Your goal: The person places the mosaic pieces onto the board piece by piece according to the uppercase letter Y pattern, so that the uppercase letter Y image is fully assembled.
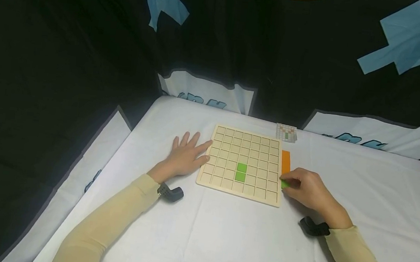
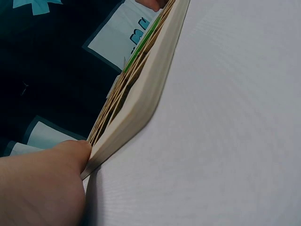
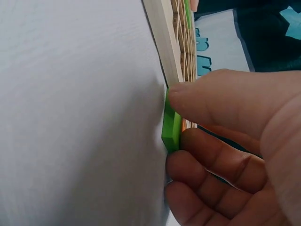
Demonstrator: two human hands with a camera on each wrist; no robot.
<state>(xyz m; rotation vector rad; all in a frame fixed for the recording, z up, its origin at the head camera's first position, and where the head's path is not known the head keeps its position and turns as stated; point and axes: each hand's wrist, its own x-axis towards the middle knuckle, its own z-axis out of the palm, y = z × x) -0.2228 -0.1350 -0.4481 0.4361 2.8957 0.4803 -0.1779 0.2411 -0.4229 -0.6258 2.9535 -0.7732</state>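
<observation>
A light wooden grid board (image 1: 260,162) lies flat on the white cloth, with two green square tiles (image 1: 240,176) in adjoining cells. At its left edge, my left hand (image 1: 185,157) rests with spread, straight fingers, thumb and forefinger touching the rim. In the left wrist view the thumb (image 2: 70,157) presses against the board's corner. Beside the board's right edge, my right hand (image 1: 305,188) pinches a green tile (image 3: 171,122) between thumb and curled fingers, low at the cloth. An orange strip (image 1: 286,161) lies just beyond that hand, along the same edge.
Behind the board's far right corner sits a small card (image 1: 286,133) with a printed grid pattern. White cloth (image 1: 237,240) covers the table. Dark fabric (image 1: 219,42) with blue and white patches hangs behind and to the left.
</observation>
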